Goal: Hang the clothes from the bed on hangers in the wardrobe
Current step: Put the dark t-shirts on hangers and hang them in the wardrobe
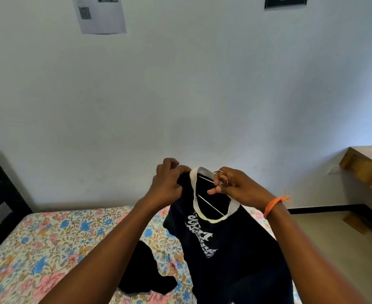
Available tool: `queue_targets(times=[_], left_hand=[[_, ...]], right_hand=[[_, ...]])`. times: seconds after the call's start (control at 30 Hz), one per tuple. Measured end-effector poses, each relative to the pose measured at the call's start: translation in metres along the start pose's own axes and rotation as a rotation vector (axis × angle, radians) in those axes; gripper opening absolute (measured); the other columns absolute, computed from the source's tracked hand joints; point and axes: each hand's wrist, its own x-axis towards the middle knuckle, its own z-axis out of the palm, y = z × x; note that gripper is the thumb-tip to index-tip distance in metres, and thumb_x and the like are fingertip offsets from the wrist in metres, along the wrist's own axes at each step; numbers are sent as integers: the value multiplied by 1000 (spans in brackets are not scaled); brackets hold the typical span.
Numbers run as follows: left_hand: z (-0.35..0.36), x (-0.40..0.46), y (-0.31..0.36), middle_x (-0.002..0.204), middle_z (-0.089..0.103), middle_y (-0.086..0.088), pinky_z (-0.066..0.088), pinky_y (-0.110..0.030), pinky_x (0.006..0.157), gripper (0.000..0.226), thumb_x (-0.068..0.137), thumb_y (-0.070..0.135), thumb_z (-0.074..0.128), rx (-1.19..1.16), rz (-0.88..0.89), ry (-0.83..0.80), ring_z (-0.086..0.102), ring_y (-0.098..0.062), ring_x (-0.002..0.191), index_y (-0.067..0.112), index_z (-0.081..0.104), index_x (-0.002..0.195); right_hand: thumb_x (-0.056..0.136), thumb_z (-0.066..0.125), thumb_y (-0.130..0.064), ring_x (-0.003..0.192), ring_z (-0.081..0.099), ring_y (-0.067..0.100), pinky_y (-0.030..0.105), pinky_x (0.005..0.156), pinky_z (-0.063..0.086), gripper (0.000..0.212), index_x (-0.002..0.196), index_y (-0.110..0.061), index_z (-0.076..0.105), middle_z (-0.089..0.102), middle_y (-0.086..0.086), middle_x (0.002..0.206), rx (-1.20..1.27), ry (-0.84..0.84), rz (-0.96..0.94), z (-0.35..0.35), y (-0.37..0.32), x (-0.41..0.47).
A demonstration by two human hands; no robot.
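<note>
Left hand (167, 183) grip clutching T-shirt (235, 238) shoulder, right hand (235, 187) pinching hanger (209, 204)

Most of the wire hanger (211, 204) I hold is hidden inside the dark T-shirt (235, 249), whose hem runs off the bottom edge. Wall paper (101, 15) and sign (286, 2) are cropped, unreadable.

- Open air above both hands, up to bare wall (202, 95).
- Bed (49, 238) left half free; black garment (143, 273) lies mid-bed.
- Wooden surface (369, 163) blocks far right.
</note>
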Motion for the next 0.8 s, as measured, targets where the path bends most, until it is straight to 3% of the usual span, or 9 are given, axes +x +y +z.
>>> queue_targets(times=[0.1, 0.17, 0.33, 0.43, 0.5, 0.57, 0.63, 0.73, 0.8], left_hand=[[1, 4, 10, 146, 35, 3, 30, -42, 103, 46, 84, 11, 63, 132, 110, 26, 30, -23, 134, 35, 57, 123], [8, 5, 18, 145, 39, 3, 28, -41, 104, 42, 86, 18, 65, 130, 113, 21, 32, -22, 134, 33, 55, 123], [30, -19, 49, 100, 53, 3, 43, -27, 71, 12, 91, 28, 62, -354, -205, 365, 55, -15, 88, 22, 55, 97], [58, -47, 68, 65, 57, 5, 39, -26, 50, 45, 88, 62, 56, -370, -217, 256, 55, -10, 58, 22, 54, 68], [71, -61, 81, 51, 56, 1, 42, -29, 47, 70, 77, 82, 50, -229, -165, 131, 54, -11, 47, 15, 54, 56], [79, -61, 92, 47, 50, 2, 38, -26, 46, 75, 68, 89, 48, -136, -136, 61, 49, -12, 44, 16, 49, 51], [79, -57, 102, 46, 47, 2, 37, -27, 45, 71, 69, 83, 55, -168, -116, 17, 45, -12, 42, 16, 47, 51], [80, -53, 106, 51, 61, -9, 53, -32, 52, 57, 83, 52, 70, -508, -102, -48, 60, -19, 42, 1, 60, 59], [81, -55, 107, 55, 65, -15, 54, -30, 52, 48, 88, 37, 70, -627, -93, -76, 65, -22, 45, -4, 61, 64]], right_hand=[[88, 72, -8, 94, 70, 15, 31, 76, 47, 30, 84, 0, 43, 55, -12, 82, -29, -30, -45, 5, -2, 3], [87, 74, -12, 99, 68, 30, 38, 74, 48, 33, 86, 3, 45, 50, -8, 82, -100, -20, -106, 11, -4, 7], [82, 79, -11, 92, 65, 27, 39, 73, 49, 40, 73, -17, 40, 52, 2, 86, -160, 160, -123, 17, 0, 13], [79, 82, -16, 90, 59, 24, 34, 76, 45, 36, 74, -15, 46, 58, 7, 91, -121, 283, -31, 17, 1, 14], [77, 83, -17, 88, 58, 26, 38, 79, 47, 36, 73, -14, 47, 62, 12, 93, -22, 356, 45, 17, 2, 16], [78, 82, -18, 88, 60, 28, 39, 81, 50, 38, 71, -18, 45, 64, 14, 94, 52, 389, 82, 18, 3, 16], [80, 81, -19, 89, 61, 29, 38, 82, 50, 35, 73, -14, 48, 64, 15, 94, 62, 387, 82, 18, 2, 17], [82, 79, -21, 87, 60, 25, 29, 78, 48, 34, 81, -1, 53, 63, 12, 91, 32, 374, 79, 18, 0, 20], [82, 79, -21, 88, 60, 24, 29, 78, 48, 33, 78, -5, 51, 63, 11, 93, 21, 368, 81, 17, 1, 22]])
